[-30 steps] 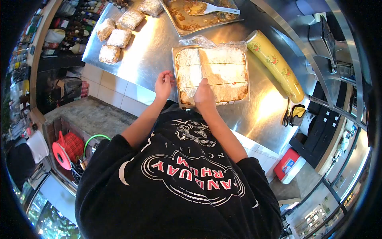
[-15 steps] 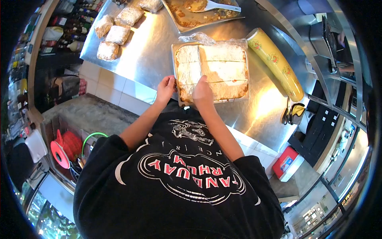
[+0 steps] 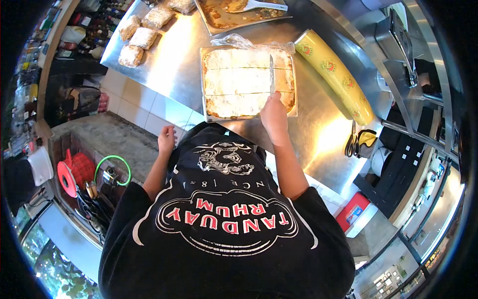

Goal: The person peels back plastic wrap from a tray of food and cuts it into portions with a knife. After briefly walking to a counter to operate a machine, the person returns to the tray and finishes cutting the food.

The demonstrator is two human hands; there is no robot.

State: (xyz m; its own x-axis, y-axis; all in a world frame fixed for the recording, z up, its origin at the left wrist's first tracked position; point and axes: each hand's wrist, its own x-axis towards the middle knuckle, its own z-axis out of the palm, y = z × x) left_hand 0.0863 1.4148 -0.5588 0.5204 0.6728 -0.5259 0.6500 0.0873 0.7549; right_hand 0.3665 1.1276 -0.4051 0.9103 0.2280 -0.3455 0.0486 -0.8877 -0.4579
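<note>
My right hand [image 3: 274, 112] is closed around the handle of a knife [image 3: 272, 72]. Its blade points away from me over the right part of a baked dish with a pale, browned top [image 3: 229, 82]. Lines cut from side to side divide that top into strips. A rectangular metal pan [image 3: 203, 99] holds the dish, and crumpled plastic wrap [image 3: 234, 41] lies along the pan's far edge. My left hand [image 3: 167, 138] hangs off the table's near side, left of the pan, fingers curled in with nothing showing in them.
Several plastic-wrapped portions [image 3: 144, 38] sit at the table's far left. Behind the pan is a second tray [image 3: 219, 22] with food remains and a white spatula [image 3: 266, 5]. A yellow roll [image 3: 334, 74] lies to the right, near black-handled scissors [image 3: 352, 144].
My left hand has let go of the pan's left side and drawn back toward me. The right hand has carried the knife from the dish's left part to its right part.
</note>
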